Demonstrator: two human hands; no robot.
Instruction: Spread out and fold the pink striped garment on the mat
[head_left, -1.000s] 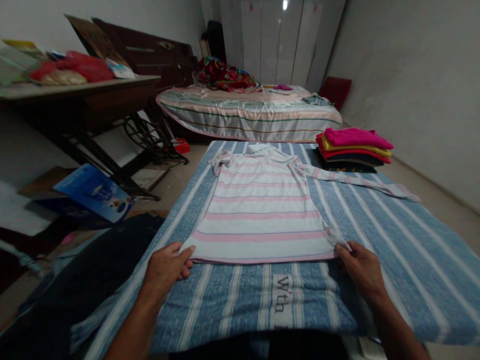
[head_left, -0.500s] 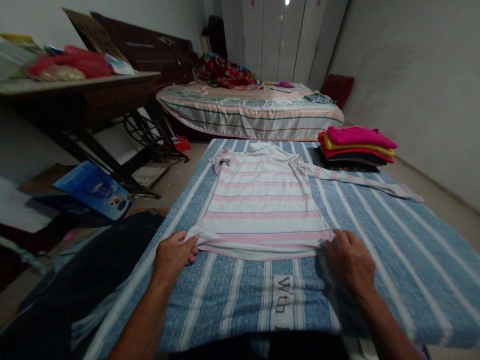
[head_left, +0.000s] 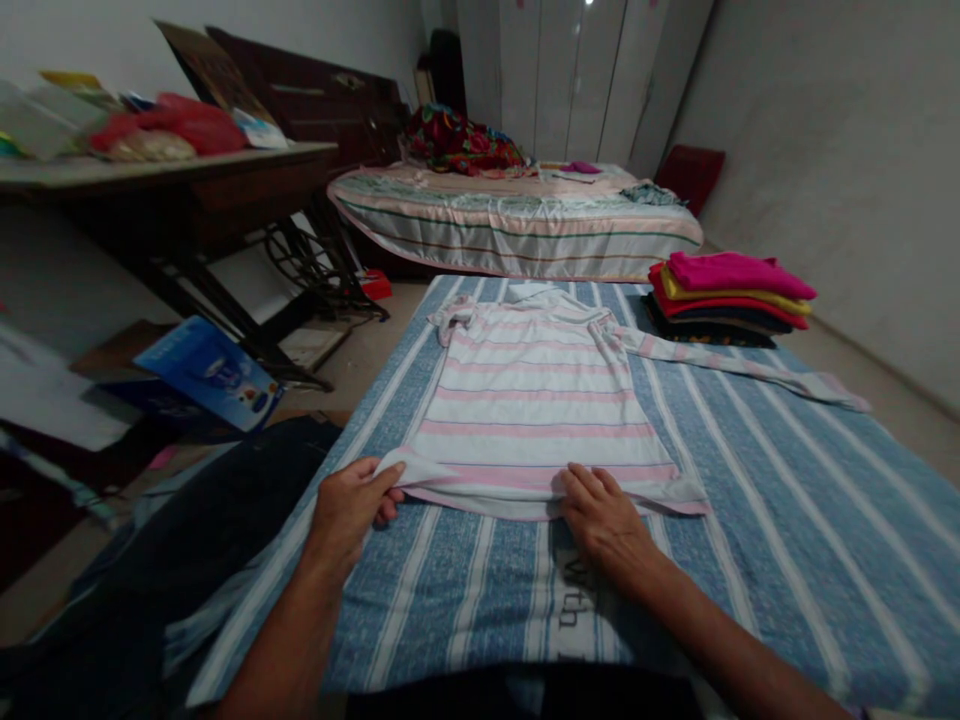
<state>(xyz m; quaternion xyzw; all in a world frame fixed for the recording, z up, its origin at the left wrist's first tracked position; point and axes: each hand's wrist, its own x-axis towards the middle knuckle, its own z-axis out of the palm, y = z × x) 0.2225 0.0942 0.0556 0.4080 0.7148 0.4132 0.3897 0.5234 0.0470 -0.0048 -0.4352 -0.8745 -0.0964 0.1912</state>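
Observation:
A long-sleeved shirt (head_left: 532, 400) with white and pink stripes lies spread on a blue-and-white striped cloth (head_left: 465, 590), its hem toward me. My left hand (head_left: 356, 505) pinches the left corner of the hem between thumb and fingers, lifting it slightly. At the middle of the hem, my right hand (head_left: 604, 515) rests with its fingers stretched forward on the fabric; the thumb is hidden. To the right of that hand the hem's corner lies loose. One sleeve (head_left: 750, 368) stretches out to the right, while the other is bunched near the left shoulder.
Folded clothes (head_left: 731, 295) are stacked at the far right of the covered surface. Beyond it stands a bed (head_left: 517, 225). On the left are a treadle table (head_left: 187, 170) loaded with bags, a blue box (head_left: 214, 375) and dark clothing (head_left: 225, 530).
My right hand has let go of the hem's right corner and moved left to its middle. The freed corner now lies flat. My left hand keeps its hold on the left corner.

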